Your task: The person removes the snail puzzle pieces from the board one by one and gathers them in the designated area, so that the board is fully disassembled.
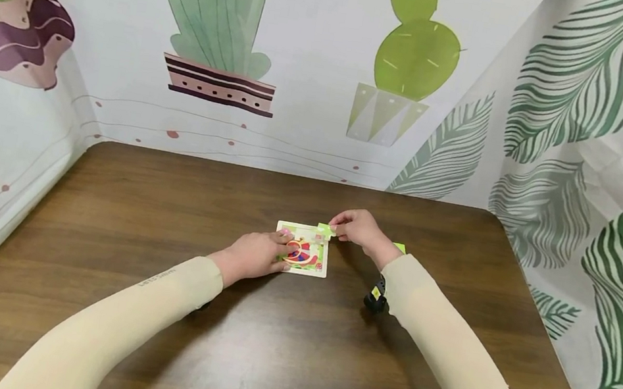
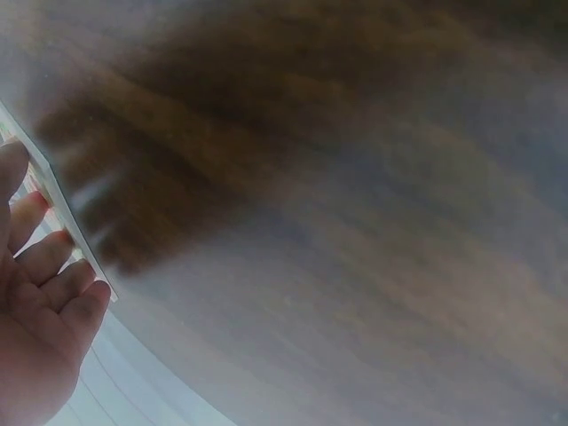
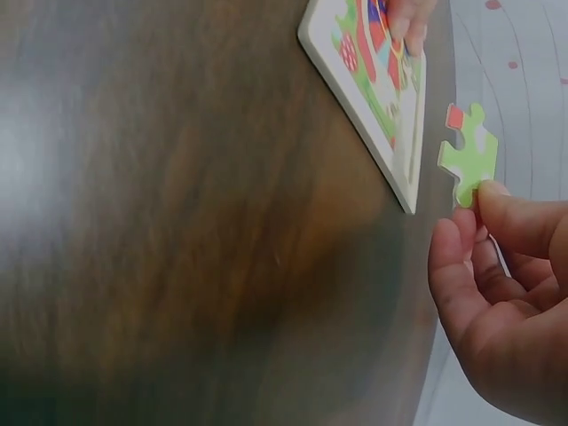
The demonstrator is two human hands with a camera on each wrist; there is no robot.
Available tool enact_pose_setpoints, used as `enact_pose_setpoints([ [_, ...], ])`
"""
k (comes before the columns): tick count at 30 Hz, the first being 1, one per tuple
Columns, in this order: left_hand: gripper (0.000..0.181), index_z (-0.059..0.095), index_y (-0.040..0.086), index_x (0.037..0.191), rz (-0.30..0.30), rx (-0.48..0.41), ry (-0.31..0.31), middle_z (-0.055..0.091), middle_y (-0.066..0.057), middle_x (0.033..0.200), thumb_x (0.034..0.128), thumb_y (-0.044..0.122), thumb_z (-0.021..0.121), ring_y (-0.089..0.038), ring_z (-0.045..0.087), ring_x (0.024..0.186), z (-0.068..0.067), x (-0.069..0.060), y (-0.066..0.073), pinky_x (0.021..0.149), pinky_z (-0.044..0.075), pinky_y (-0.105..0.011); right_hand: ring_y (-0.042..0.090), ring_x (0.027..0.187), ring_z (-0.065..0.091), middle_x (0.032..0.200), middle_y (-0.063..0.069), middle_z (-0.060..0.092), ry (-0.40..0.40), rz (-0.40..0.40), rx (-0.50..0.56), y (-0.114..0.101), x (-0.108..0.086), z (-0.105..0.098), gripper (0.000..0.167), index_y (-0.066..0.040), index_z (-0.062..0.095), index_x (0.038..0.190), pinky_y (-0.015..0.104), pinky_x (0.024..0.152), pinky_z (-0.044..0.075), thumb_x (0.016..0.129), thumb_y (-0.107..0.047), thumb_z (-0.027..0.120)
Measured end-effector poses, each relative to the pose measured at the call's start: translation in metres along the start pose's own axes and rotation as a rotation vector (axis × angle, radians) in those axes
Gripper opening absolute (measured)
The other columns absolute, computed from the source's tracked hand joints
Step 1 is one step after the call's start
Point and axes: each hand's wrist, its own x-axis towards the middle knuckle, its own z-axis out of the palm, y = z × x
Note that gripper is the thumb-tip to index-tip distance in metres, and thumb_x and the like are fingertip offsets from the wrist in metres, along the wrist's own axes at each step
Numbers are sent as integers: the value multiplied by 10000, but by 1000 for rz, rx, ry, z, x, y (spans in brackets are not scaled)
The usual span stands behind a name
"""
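Observation:
A square puzzle board (image 1: pixel 323 270) with a white rim and a colourful picture lies on the table. My left hand (image 1: pixel 260 255) rests on its left side, fingers reaching over the picture and covering part of it. In the left wrist view the left hand (image 2: pixel 49 293) lies along the board's edge. My right hand (image 1: pixel 362 229) pinches a light green puzzle piece (image 3: pixel 475 158) between thumb and fingertips. That piece has a small red patch at one corner. It is held at the board's upper right corner, apart from the board in the right wrist view.
Something bright green (image 1: pixel 399 247) shows partly behind the right wrist. A black wrist device (image 1: pixel 375 298) hangs under the right forearm. The brown wooden table (image 1: pixel 276 362) meets a cloth backdrop (image 1: pixel 321 43) printed with cacti and leaves.

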Motion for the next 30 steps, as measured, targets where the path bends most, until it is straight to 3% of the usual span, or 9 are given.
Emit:
enact_pose_setpoints([
  [16,495,622,140,1428,4,22,9,526,-111,1556,1004,395,635,-266,499,1466,1,1,-1,1093,516,-472,94,795,631,896,23,679,-7,15,-46,8,-5,-37,204,111,685,1118,310,853,608,975,-31,654],
  [25,501,621,138,1428,7,16,12,523,-111,1557,1004,403,633,-273,497,1467,1,1,0,1095,514,-472,71,783,618,913,24,684,-16,59,-81,18,-7,-49,203,119,683,1124,296,874,604,973,-11,644],
  [30,498,620,137,1429,5,16,10,523,-109,1559,1004,397,633,-270,491,1472,1,0,0,1100,511,-471,65,780,613,916,34,692,-15,63,-90,24,-8,-52,200,122,685,1116,246,813,590,968,-8,646],
])
